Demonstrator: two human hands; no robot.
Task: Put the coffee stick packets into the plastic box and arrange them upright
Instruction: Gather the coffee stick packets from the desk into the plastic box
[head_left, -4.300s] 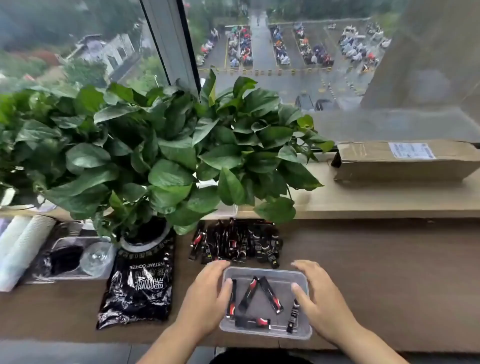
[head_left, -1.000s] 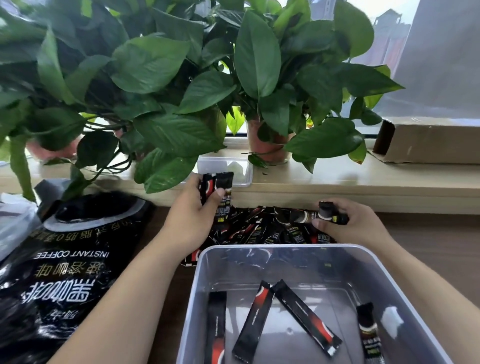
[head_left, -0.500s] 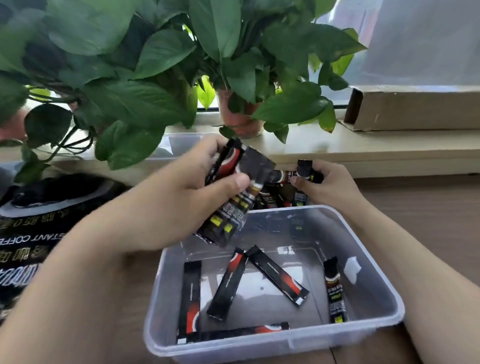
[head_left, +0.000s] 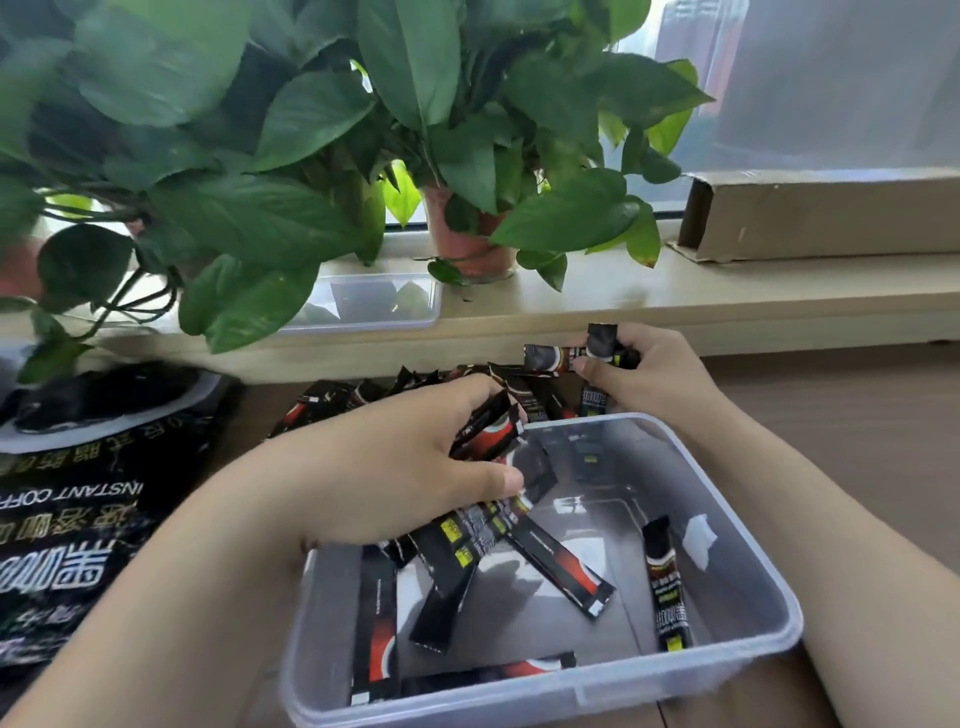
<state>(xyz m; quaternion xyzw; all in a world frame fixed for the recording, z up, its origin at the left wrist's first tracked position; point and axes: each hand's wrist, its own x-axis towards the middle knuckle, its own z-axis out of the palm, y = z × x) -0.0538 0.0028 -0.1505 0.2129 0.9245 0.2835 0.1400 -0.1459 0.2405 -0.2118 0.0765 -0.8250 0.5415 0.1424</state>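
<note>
A left hand (head_left: 395, 467) grips glossy black coffee sticks (head_left: 483, 525) over a translucent, round-cornered plastic box (head_left: 727, 525); the right hand (head_left: 649, 374) pinches more sticks above the loose pile (head_left: 363, 397).

We see the plastic box (head_left: 545, 693) as clear, smooth plastic, its walls faintly frosted, with soft glints on the rim. The coffee stick packets (head_left: 563, 569) are glossy black film, shiny where light strikes them. The worktop (head_left: 857, 441) looks like matt brown wood grain, and the ledge (head_left: 727, 296) along its back edge is paler and smooth. On that ledge the carton (head_left: 831, 218) is matt brown cardboard. At the worktop's left edge the bag (head_left: 78, 519) is shiny, crinkled black film.
</note>
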